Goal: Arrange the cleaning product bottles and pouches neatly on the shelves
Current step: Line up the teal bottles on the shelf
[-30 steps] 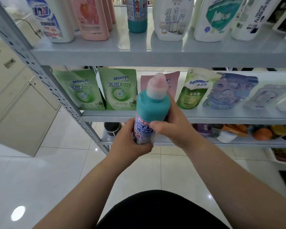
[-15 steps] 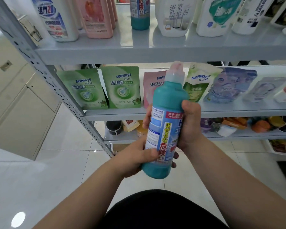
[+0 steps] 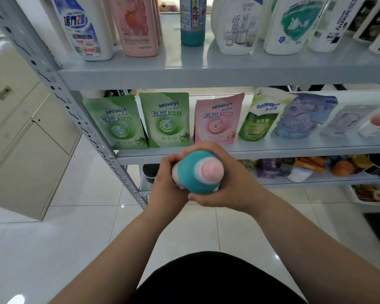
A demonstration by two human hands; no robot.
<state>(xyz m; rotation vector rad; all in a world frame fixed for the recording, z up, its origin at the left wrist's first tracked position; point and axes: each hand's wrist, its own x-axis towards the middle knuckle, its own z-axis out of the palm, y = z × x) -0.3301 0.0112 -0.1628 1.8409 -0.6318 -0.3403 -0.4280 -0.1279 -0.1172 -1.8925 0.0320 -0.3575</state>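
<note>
Teal bottle with a pink cap is up in the air, in front of the edge of the middle shelf, tipped so the cap faces the person holding it. Both hands are on it. The left hand curls its fingers round the left side, and the right hand wraps it from the right, thumb along the near side.

On the top shelf bottles stand upright in a row: a white bottle with a blue label, pink bottles set one behind another, a blue-labelled bottle with a teal base, a white bottle with grey characters, and a white bottle with a green label.

The middle shelf holds pouches. Two green pouches stand side by side at the left, then a pink pouch, all three upright. A green-and-white pouch leans to the right just beside it, and a blue pouch slumps further over. Past that lie pale pouches, blurred.

The lower shelf carries a jumble of orange, purple and dark items, too small to tell apart. A white tray on the floor at the right has colourful things in it that I can't make out.
</note>
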